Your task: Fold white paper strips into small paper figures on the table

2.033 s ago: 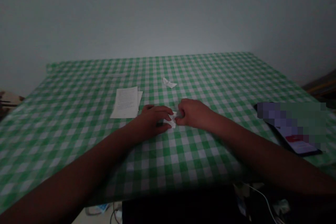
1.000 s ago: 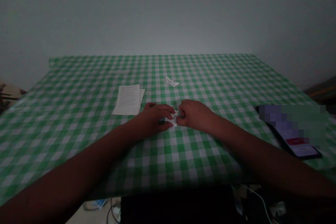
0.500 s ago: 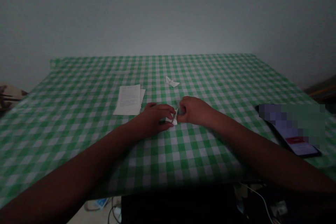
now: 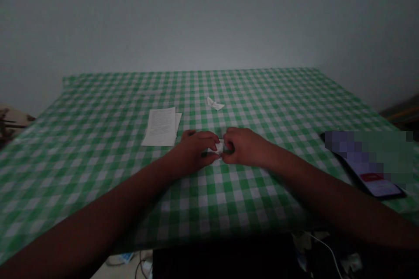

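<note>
Pinching a small folded paper slip (image 4: pixel 218 148) between them, the left hand (image 4: pixel 194 150) and right hand (image 4: pixel 245 147) meet at the middle of the gingham-covered tabletop (image 4: pixel 98 152), each grip closed on the slip and partly hiding it. Printed paper sheets (image 4: pixel 161 127) lie just beside the left hand, a white paper scrap (image 4: pixel 215 103) lies farther ahead, and a smartphone (image 4: pixel 381 187) lies well right

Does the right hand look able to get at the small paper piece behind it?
Probably yes: only tablecloth lies between the right hand and the small paper piece, though that hand must first release the folded paper.
</note>
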`<state>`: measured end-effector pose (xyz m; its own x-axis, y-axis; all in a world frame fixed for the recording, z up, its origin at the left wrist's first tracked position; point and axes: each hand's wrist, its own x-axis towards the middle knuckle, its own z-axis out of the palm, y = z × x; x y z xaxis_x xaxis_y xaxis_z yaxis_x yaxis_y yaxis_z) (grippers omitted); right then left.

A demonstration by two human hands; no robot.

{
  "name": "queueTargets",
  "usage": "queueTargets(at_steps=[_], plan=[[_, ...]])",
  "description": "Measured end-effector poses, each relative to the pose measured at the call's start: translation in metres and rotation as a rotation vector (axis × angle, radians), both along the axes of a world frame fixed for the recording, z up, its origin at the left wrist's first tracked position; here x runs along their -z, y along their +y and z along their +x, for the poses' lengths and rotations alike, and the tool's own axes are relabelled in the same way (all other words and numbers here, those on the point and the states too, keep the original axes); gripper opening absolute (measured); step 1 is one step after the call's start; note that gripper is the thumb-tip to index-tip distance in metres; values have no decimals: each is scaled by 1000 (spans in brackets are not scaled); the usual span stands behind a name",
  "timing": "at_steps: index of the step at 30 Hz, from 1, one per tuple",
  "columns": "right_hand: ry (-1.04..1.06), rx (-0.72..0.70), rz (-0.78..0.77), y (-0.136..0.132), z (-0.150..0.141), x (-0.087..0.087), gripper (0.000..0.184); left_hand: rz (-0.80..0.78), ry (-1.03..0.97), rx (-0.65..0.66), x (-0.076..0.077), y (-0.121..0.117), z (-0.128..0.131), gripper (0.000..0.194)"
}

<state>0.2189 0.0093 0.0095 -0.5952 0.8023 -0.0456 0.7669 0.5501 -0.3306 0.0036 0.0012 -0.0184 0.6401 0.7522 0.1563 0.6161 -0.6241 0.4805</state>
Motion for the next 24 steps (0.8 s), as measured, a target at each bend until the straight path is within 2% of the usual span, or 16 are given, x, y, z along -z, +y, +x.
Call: queueTargets(at_steps=[7,13,17,19,24], plan=[[-50,158,7,18,3,4,26,-29,3,-9,-2,0,1,11],[-13,47,-10,8,0,5,24,-6,-14,3,0,0,0,14],[-52,187,21,21,0,6,23,-2,-26,-7,2,0,1,12],[-52,206,24,25,1,7,23,3,-30,-16,2,0,1,13],[5,87,5,10,1,6,23,-2,-22,-5,1,0,0,14]])
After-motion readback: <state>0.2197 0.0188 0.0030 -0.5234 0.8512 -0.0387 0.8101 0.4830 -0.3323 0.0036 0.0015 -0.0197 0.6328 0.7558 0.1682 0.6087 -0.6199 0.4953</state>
